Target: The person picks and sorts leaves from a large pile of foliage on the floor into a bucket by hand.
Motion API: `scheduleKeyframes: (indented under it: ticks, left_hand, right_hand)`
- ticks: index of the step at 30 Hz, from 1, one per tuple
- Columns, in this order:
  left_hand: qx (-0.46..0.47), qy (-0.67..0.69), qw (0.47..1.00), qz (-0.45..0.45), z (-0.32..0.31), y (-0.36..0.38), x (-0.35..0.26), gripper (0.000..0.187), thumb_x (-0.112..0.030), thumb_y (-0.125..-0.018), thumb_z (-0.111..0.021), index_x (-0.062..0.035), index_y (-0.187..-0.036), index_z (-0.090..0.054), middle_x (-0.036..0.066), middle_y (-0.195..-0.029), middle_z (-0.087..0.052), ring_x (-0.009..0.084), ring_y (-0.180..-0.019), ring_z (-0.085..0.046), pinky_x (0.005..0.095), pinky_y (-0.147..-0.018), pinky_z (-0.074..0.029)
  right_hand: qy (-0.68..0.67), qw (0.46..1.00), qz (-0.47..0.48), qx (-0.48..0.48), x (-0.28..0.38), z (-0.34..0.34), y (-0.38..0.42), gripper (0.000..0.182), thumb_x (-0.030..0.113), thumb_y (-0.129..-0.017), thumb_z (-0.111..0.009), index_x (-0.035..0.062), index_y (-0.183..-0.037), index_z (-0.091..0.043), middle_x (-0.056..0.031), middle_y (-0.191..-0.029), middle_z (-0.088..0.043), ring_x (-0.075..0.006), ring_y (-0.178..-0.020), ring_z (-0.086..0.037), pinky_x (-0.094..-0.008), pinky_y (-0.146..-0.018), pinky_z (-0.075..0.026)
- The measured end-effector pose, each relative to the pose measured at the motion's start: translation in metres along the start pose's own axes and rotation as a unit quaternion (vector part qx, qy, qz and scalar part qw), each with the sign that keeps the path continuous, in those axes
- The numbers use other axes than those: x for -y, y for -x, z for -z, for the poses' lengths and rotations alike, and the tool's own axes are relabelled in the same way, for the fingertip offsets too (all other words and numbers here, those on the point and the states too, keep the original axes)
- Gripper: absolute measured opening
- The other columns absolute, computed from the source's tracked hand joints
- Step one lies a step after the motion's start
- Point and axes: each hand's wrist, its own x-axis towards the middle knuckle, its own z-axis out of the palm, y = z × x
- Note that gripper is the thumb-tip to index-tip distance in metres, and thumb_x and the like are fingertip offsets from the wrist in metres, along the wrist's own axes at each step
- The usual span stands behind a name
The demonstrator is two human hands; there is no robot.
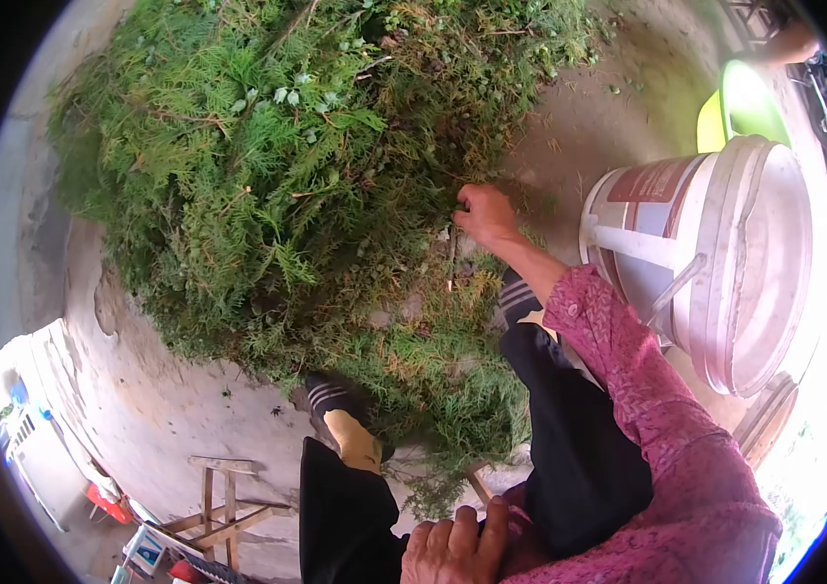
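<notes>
Closest to the camera, at the bottom edge, the person's left hand (454, 550) lies on a black trouser leg (579, 457). Its fingers are loosely bent over the cloth and grasp nothing; it seems to rest there as a prop while the body leans forward.

The right arm, in a pink patterned sleeve (627, 360), stretches out to a large heap of green conifer cuttings (277, 175) that covers much of the concrete ground (160, 389). The right hand (486, 214) is at the heap's near edge, fingers clenched around a sprig or thin stem; what exactly it grips is hidden among the greenery.

Two feet in dark striped socks show, one (345, 423) half buried in loose cuttings, the other (518, 297) just below the reaching hand, so the person appears to sit right against the pile.

One white plastic bucket (725, 253) with a handle stands just beside the right arm, within easy reach. One yellow-green container (739, 107) sits behind it. One small wooden stool (219, 506) stands well apart, lower left.
</notes>
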Motion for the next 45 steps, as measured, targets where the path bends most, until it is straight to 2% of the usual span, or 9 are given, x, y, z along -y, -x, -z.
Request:
scheduleKeyframes:
  ticks: [6,8,11,15,17,20,28,34,45]
  left_hand:
    - [-0.008,-0.007,1.0,-0.002,-0.002,0.002,0.003,0.039,-0.009,-0.076,-0.048,-0.0029,-0.114,-0.05,0.013,-0.092,-0.053,0.0244,-0.076,-0.055,0.0361,-0.07,-0.044]
    - [-0.011,-0.014,1.0,-0.006,-0.003,0.003,0.003,0.039,-0.009,-0.076,-0.049,-0.003,-0.114,-0.05,0.013,-0.092,-0.053,0.0242,-0.076,-0.055,0.0359,-0.07,-0.044]
    - [-0.009,-0.016,1.0,-0.006,-0.004,0.004,0.003,0.039,-0.009,-0.076,-0.049,-0.0031,-0.114,-0.05,0.012,-0.092,-0.053,0.0238,-0.076,-0.055,0.0357,-0.07,-0.044]
    - [-0.008,-0.017,1.0,-0.009,-0.002,0.004,0.003,0.04,-0.01,-0.075,-0.049,-0.0032,-0.115,-0.049,0.012,-0.092,-0.053,0.0237,-0.076,-0.055,0.0358,-0.07,-0.044]
    - [-0.008,-0.021,1.0,-0.01,-0.002,0.004,0.003,0.04,-0.01,-0.075,-0.049,-0.0033,-0.115,-0.049,0.012,-0.092,-0.053,0.0236,-0.076,-0.055,0.0359,-0.07,-0.044]
    - [-0.004,-0.021,1.0,-0.008,-0.003,0.003,0.003,0.041,-0.01,-0.075,-0.049,-0.0034,-0.115,-0.049,0.012,-0.092,-0.053,0.0237,-0.076,-0.055,0.0361,-0.07,-0.044]
    - [0.004,-0.005,1.0,0.0,0.0,0.0,0.004,0.039,-0.01,-0.076,-0.05,-0.0038,-0.114,-0.05,0.011,-0.091,-0.053,0.0236,-0.075,-0.055,0.0357,-0.07,-0.044]
    - [0.01,0.009,1.0,0.011,0.0,-0.001,0.003,0.038,-0.01,-0.076,-0.051,-0.0037,-0.113,-0.05,0.01,-0.086,-0.054,0.0231,-0.076,-0.056,0.0359,-0.07,-0.044]
    - [0.022,0.022,0.999,0.011,-0.001,-0.006,0.004,0.036,-0.009,-0.077,-0.05,-0.004,-0.112,-0.049,0.011,-0.091,-0.055,0.0253,-0.08,-0.056,0.0373,-0.073,-0.045]
  right_hand:
    - [-0.079,0.966,-0.019,0.244,-0.006,0.014,0.021,0.022,0.016,-0.071,-0.065,0.005,-0.088,-0.058,-0.0052,-0.076,-0.059,-0.0182,-0.064,-0.058,-0.0328,-0.061,-0.046]
    - [-0.477,0.787,-0.202,0.333,-0.021,0.018,0.035,0.012,0.012,-0.077,-0.06,0.0075,-0.087,-0.057,-0.0006,-0.073,-0.057,-0.0122,-0.063,-0.056,-0.0273,-0.058,-0.046]
    - [-0.596,0.696,-0.262,0.301,-0.019,0.031,0.048,0.004,0.015,-0.081,-0.058,0.0115,-0.081,-0.056,0.0026,-0.07,-0.054,-0.0098,-0.062,-0.054,-0.0258,-0.056,-0.045]
    - [-0.522,0.768,-0.246,0.277,-0.008,0.028,0.025,0.009,0.015,-0.081,-0.057,0.007,-0.083,-0.056,0.0004,-0.071,-0.056,-0.0104,-0.064,-0.055,-0.0266,-0.058,-0.047]
    - [-0.309,0.927,-0.161,0.14,-0.008,0.009,0.005,0.016,0.017,-0.079,-0.059,0.0025,-0.084,-0.057,-0.0059,-0.074,-0.059,-0.0177,-0.07,-0.059,-0.0324,-0.062,-0.048]
    - [-0.11,0.992,-0.031,0.05,0.013,0.002,-0.012,0.025,0.021,-0.075,-0.062,0.0005,-0.09,-0.058,-0.0129,-0.081,-0.062,-0.0271,-0.075,-0.061,-0.0379,-0.067,-0.047]
    - [0.029,0.93,-0.013,0.366,0.026,0.008,0.015,0.029,0.023,-0.068,-0.066,0.0046,-0.09,-0.064,-0.0106,-0.084,-0.064,-0.024,-0.079,-0.062,-0.0343,-0.072,-0.048]
    - [-0.221,0.944,-0.177,0.17,-0.023,0.035,0.038,0.024,0.022,-0.066,-0.068,0.0055,-0.084,-0.065,-0.0061,-0.075,-0.064,-0.0151,-0.07,-0.06,-0.0283,-0.067,-0.047]
    - [0.026,0.998,0.02,0.055,0.007,0.005,0.015,0.021,0.017,-0.071,-0.063,0.0036,-0.086,-0.059,-0.0143,-0.078,-0.061,-0.0284,-0.072,-0.06,-0.0361,-0.065,-0.047]
